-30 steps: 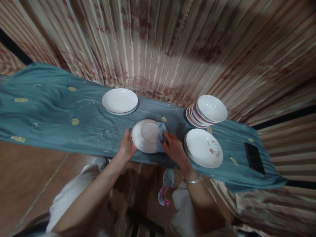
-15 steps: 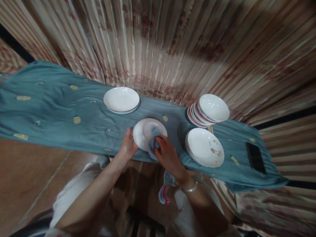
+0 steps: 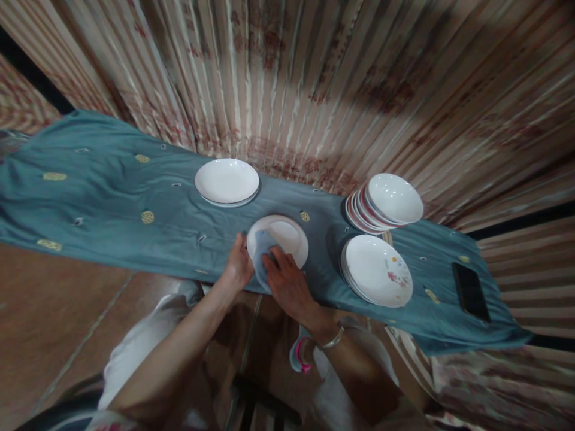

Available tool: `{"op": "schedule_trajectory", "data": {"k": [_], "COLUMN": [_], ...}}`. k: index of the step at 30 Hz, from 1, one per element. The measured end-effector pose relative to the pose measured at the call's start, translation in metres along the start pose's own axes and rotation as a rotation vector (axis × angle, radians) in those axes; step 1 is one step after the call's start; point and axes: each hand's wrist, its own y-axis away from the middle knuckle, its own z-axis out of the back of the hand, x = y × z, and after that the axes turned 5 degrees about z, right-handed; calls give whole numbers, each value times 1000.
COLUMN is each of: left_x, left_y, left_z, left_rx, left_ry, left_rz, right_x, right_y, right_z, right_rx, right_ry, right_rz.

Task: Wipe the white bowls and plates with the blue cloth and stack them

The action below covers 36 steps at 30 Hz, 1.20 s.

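A white plate (image 3: 291,236) is tilted up near the front edge of the cloth-covered table. My left hand (image 3: 239,261) grips its left rim, with the fingertips partly hidden behind it. Bunched in my right hand (image 3: 287,278) is a blue-grey cloth (image 3: 262,251), pressed against the left part of the plate's face. The fingers of that hand are bent over the cloth and cover some of it.
Behind the held plate lies a short stack of white plates (image 3: 227,181). To the right stand a leaning stack of bowls (image 3: 395,199) and a stack of flower-patterned plates (image 3: 375,269). A black phone (image 3: 471,291) rests on the green tablecloth (image 3: 108,203). A pleated curtain (image 3: 278,78) hangs behind.
My right hand has slid the cloth leftward across the plate, from its lower right to its left side. My left hand keeps its hold on the rim. The whole view has shifted slightly.
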Motion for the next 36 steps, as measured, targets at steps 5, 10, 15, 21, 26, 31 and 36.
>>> {"op": "schedule_trajectory", "data": {"k": [5, 10, 15, 21, 26, 31, 36], "left_x": [-3, -8, -7, -2, -1, 0, -1], "left_y": [-1, 8, 6, 6, 13, 8, 6], "left_z": [5, -3, 1, -7, -21, -20, -19], "left_rx": [-19, -117, -104, -83, -45, 56, 56], "left_ry": [43, 86, 145, 164, 181, 161, 137], "left_rz": [78, 163, 168, 98, 120, 28, 1], "right_x": [5, 9, 11, 7, 0, -7, -17], "right_y": [-14, -35, -54, -75, -90, -107, -119], "right_z": [-7, -13, -13, 0, 6, 13, 18], "right_rx": [10, 32, 54, 130, 124, 189, 223], "right_ry": [31, 44, 66, 106, 149, 164, 165], "right_rz": [116, 144, 111, 133, 137, 98, 63]}}
